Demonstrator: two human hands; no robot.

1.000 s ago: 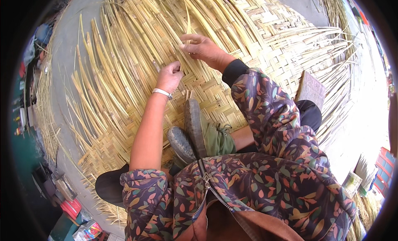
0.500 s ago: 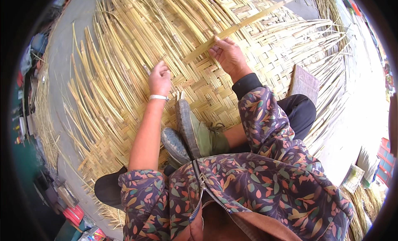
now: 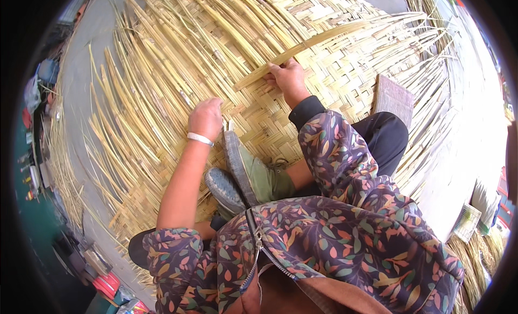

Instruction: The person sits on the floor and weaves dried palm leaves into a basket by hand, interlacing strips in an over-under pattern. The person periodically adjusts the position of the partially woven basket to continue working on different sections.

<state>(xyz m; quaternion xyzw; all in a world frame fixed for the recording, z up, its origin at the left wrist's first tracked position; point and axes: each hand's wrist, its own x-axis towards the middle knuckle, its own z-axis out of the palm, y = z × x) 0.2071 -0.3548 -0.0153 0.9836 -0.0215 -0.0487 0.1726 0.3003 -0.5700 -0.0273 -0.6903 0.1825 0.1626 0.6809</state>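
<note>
Here's the right hand (image 3: 291,82), just above the middle of the frame, fingers and thumb closed on a long strip (image 3: 330,35) near its lower end, and that strip slants away toward the upper right, lying across the top of the mat. The left hand (image 3: 206,118) is left of centre, curled low over the mat, the two hands well apart; whether its fingers grip anything, I can't tell. And the mat (image 3: 265,117) itself? It spreads from the middle to the upper right in a crisscross weave, with another woven patch toward the lower left, so a good share looks done. But look at the upper left: loose strips (image 3: 128,106) lie there side by side with hardly anything crossing them, and that reads as the big job left. The strip in hand isn't worked in yet, by the look of it. Over on the right, loose ends (image 3: 431,98) fan out past a wooden board (image 3: 393,102), so that edge seems unfinished too. Well under way, I'd judge, but far from closed up.
</note>
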